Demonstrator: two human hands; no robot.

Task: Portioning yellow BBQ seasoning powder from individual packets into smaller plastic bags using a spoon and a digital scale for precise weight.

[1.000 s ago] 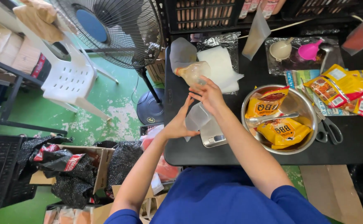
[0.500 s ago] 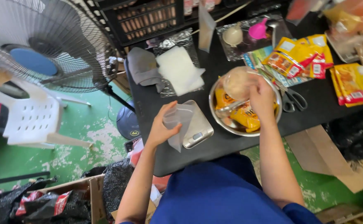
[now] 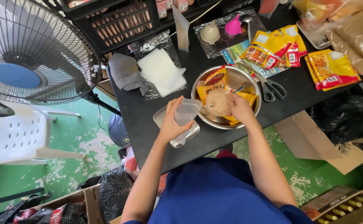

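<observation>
My left hand (image 3: 170,124) holds a clear plastic bag (image 3: 186,113) open above a small metal scale tray (image 3: 176,124) at the near edge of the black table (image 3: 214,66). My right hand (image 3: 240,108) grips a beige funnel (image 3: 217,103) over a round metal bowl (image 3: 227,101). Orange and yellow snack packets (image 3: 211,82) and a spoon lie in the bowl.
Scissors (image 3: 272,88) lie right of the bowl. More yellow packets (image 3: 330,68), a grey cloth (image 3: 125,72), a stack of clear bags (image 3: 160,72), and pink and beige funnels (image 3: 233,25) sit farther back. A standing fan (image 3: 32,54) and white chair (image 3: 15,137) stand left; cardboard (image 3: 314,141) lies on the floor right.
My right hand has moved from the stack of bags over to the bowl and now holds the beige funnel. My left hand keeps the clear bag over the scale tray.
</observation>
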